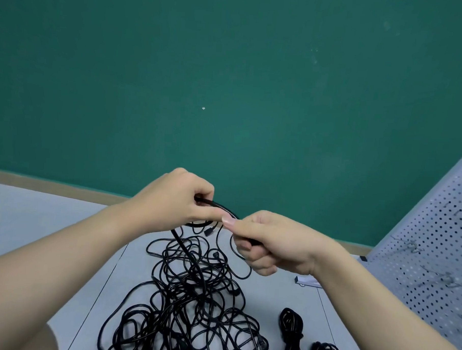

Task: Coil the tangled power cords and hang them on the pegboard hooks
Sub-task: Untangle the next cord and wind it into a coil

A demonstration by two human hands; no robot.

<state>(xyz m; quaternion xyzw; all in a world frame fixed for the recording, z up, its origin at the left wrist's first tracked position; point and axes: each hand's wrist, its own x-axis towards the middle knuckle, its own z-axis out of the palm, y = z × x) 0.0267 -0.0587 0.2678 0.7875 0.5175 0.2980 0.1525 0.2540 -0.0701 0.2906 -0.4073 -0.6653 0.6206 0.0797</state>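
A big tangle of black power cords (192,305) lies on the grey floor in front of me. Both hands are raised above it, holding one black cord (223,207) that arcs between them. My left hand (178,199) pinches the cord's upper stretch, and a length drops from it into the tangle. My right hand (272,242) is closed around the cord's other stretch. Two coiled black cord bundles (291,333) lie on the floor at the lower right. A grey-white pegboard (433,249) with metal hooks (413,246) leans at the right.
A green wall (228,82) with a tan baseboard stands close ahead. A small white metal foot (307,281) of the pegboard stand rests on the floor by my right wrist. Floor tile seams run either side of the tangle.
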